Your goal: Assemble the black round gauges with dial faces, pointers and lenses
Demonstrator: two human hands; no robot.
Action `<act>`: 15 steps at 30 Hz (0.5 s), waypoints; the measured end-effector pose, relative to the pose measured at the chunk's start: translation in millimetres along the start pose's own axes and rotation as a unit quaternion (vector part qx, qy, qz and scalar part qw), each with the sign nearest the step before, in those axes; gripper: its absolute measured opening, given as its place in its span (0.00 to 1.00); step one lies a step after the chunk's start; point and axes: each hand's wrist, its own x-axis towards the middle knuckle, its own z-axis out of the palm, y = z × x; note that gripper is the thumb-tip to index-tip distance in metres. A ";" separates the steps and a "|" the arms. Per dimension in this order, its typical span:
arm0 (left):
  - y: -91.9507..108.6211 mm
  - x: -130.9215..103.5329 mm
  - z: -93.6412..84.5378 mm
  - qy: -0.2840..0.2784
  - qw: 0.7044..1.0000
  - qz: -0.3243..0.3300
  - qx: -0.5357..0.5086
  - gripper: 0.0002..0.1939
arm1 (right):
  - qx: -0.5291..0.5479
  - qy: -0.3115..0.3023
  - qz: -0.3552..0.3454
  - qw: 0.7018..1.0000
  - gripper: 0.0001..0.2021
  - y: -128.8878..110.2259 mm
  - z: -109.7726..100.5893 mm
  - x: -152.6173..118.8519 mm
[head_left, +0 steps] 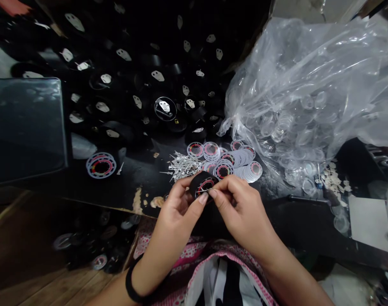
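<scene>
My left hand (pixel 181 208) is closed round a black round gauge (pixel 202 183) with a red-marked dial, tilted toward me above the table edge. Thumb and forefinger of my right hand (pixel 236 202) pinch together at the dial's near right side, by a small pale pointer needle (pixel 205 190) lying across the face. Just beyond the hands lies a heap of white pointer needles (pixel 182 165). To its right are overlapping piles of printed dial discs (pixel 224 171), with more fanned stacks (pixel 249 171) beside them.
Many black gauge housings (pixel 164 106) with pale metal plates fill the back. A clear plastic bag (pixel 286 85) of transparent discs stands at right. Two dial discs (pixel 101 165) and a single needle (pixel 120 168) lie left, near a dark bin (pixel 26 127). Finished-looking gauges (pixel 100 262) sit below the table.
</scene>
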 end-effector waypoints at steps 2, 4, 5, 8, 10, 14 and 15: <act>4.3 -1.6 0.3 0.013 0.998 0.031 0.044 0.09 | 0.006 0.002 0.003 1.000 0.09 -0.6 1.3 -1.8; 8.1 -3.5 0.3 0.023 0.994 0.060 0.090 0.10 | 0.012 -0.001 0.007 1.000 0.10 -1.3 2.9 -4.0; 9.7 -4.4 0.2 0.027 0.991 0.072 0.110 0.10 | 0.018 -0.003 0.009 1.000 0.10 -1.6 3.7 -5.4; 12.7 -6.2 -0.6 0.037 0.983 0.092 0.157 0.13 | 0.044 -0.002 0.010 0.999 0.11 -1.4 6.6 -9.4; 13.3 -6.5 -2.1 0.040 0.979 0.091 0.178 0.14 | 0.058 0.003 0.015 0.998 0.11 -0.8 9.1 -10.4; 12.9 -5.3 -8.6 0.031 0.981 0.045 0.186 0.13 | 0.068 -0.006 0.042 0.997 0.11 -2.6 13.1 -5.1; 12.9 -4.2 -10.6 0.030 0.985 0.021 0.171 0.12 | 0.066 -0.014 0.044 0.997 0.11 -3.4 12.2 -3.3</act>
